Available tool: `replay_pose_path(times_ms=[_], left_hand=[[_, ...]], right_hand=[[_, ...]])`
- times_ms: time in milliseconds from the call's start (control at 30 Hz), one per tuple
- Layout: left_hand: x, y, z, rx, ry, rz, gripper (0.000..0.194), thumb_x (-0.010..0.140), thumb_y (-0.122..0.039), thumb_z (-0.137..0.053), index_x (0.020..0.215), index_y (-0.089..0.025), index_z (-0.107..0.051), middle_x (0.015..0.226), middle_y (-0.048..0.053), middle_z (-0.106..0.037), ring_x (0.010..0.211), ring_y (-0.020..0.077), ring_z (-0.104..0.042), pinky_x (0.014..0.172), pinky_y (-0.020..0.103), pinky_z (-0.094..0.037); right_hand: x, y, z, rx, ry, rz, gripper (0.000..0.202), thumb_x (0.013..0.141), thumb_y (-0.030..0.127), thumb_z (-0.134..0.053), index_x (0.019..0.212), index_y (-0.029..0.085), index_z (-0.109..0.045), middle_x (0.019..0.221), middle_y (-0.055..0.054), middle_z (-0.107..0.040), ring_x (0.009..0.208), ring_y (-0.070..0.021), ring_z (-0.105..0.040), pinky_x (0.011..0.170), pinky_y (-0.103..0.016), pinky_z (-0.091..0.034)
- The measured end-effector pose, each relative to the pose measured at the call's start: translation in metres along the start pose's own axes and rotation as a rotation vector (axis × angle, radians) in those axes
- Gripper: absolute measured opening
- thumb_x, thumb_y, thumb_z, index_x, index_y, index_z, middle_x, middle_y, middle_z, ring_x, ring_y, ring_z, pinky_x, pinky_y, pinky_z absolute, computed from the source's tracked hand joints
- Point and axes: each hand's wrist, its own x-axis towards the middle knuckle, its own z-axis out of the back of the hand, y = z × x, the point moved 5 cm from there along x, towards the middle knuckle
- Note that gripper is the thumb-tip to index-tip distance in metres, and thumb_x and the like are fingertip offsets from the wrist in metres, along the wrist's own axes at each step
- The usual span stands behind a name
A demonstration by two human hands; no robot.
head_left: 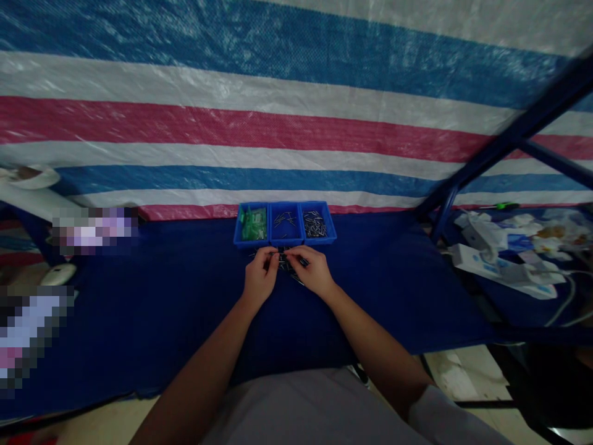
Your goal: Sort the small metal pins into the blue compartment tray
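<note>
Left hand (260, 275) and right hand (313, 271) are curled at small metal pieces (284, 265), piled on blue table (370, 290) just before three blue bins (286, 241). Whether any are gripped cannot be told.

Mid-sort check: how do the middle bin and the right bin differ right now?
The middle bin holds only a few scattered thin pieces, while the right bin holds a dense heap. Bare floor shows in the middle bin; in the right bin it is mostly covered. The middle bin sits mid-row, the right bin at the row's end. Both are blue, open-topped and look about the same size.
</note>
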Motion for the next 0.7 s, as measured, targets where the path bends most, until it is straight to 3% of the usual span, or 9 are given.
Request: replay_pose_path(times_ms=[233, 700], left_hand=[[0.0001, 0.0026, -0.0007, -0.011, 0.003, 0.034, 0.021, 0.09, -0.036, -0.052, 0.101, -0.019, -0.059, 0.066, -0.003, -0.06, 0.055, 0.0103, -0.056, 0.055, 0.021, -0.043], [0.0017, -0.0038, 0.0, 0.031, 0.053, 0.021, 0.027, 0.094, -0.038, -0.045, 0.083, -0.018, -0.06, 0.061, -0.003, -0.057, 0.057, 0.0102, -0.054, 0.059, 0.022, -0.042]], right_hand=[[-0.0002, -0.0036, 0.0005, 0.011, -0.013, -0.042, 0.017, 0.088, 0.019, -0.059, 0.096, 0.024, -0.073, 0.094, -0.003, -0.075, 0.086, -0.0181, -0.07, 0.083, -0.033, -0.056], [-0.0008, -0.0065, 0.0006, 0.004, -0.033, -0.053, 0.014, 0.087, 0.025, -0.061, 0.096, 0.022, -0.072, 0.091, -0.004, -0.074, 0.081, -0.017, -0.069, 0.073, -0.028, -0.054]])
